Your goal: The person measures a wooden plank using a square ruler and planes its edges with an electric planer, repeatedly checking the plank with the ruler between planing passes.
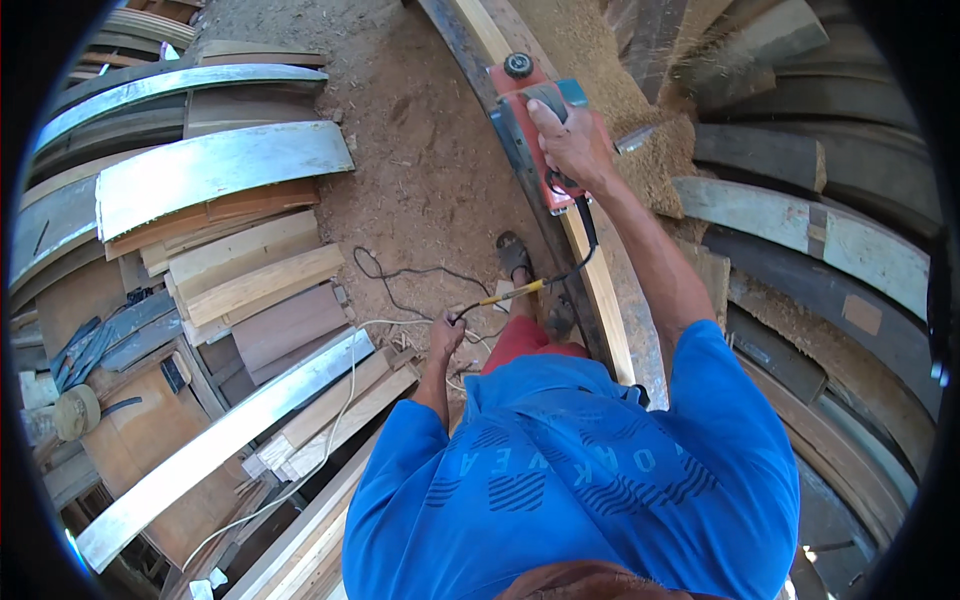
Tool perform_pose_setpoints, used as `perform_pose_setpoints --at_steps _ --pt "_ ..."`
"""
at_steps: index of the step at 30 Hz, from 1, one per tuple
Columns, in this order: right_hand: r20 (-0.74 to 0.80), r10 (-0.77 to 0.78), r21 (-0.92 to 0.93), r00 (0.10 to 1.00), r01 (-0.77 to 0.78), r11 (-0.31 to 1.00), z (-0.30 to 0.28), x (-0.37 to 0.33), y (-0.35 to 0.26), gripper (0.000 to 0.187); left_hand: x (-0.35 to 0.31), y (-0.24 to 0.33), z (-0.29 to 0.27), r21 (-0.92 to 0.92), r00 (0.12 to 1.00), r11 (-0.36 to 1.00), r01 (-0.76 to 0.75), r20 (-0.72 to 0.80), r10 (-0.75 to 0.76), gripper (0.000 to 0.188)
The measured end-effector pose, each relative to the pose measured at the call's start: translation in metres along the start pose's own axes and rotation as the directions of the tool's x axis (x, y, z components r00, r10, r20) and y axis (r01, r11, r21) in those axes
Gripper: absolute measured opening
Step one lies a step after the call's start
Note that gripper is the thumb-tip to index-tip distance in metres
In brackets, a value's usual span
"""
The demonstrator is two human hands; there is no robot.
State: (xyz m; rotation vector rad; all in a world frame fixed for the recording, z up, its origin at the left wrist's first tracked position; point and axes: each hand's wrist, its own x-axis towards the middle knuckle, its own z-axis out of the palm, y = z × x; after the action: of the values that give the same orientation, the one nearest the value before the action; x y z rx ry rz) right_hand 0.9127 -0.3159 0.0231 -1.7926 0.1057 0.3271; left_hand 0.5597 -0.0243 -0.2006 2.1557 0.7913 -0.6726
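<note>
My right hand [577, 148] is wrapped round the handle of a red and grey electric planer [508, 85], which sits on a long pale wooden board [597, 285]. A black knob tops the planer's far end. From its near end a dark power cord, partly wrapped in yellow tape [512, 292], bends back toward my left side. There my left hand [446, 333] is closed on the cord, low and beside my leg. The board lies along a dark bench edge [545, 225].
Stacked planks [255, 265] fill the left side, with a white cable [340, 420] running over them. More boards [770, 215] lean along the right, near a heap of sawdust [655, 165]. A loop of cord [385, 275] lies on the dirt floor [400, 150] near my sandalled foot [514, 255].
</note>
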Motion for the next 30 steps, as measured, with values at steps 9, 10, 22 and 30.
perform_pose_setpoints --at_steps 9,10,22,30 --pt "0.033 0.003 0.013 0.999 -0.004 1.000 0.009 0.052 -0.020 0.065 0.050 0.015 -0.025 0.028 1.000 1.000 0.008 -0.022 -0.007 0.025" --pt "0.033 -0.013 0.014 0.999 0.012 1.000 0.009 0.057 -0.022 0.064 0.054 0.020 -0.027 0.019 1.000 1.000 0.020 0.000 -0.020 0.026" --pt "0.026 -0.064 0.013 0.998 0.063 0.998 0.026 0.132 -0.043 0.045 0.082 0.053 -0.040 0.006 0.999 0.999 0.035 0.017 -0.035 0.025" --pt "0.040 -0.038 -0.069 0.998 0.041 0.997 0.038 0.164 -0.057 0.068 0.100 0.058 -0.046 -0.014 1.000 1.000 0.018 -0.004 -0.018 0.024"
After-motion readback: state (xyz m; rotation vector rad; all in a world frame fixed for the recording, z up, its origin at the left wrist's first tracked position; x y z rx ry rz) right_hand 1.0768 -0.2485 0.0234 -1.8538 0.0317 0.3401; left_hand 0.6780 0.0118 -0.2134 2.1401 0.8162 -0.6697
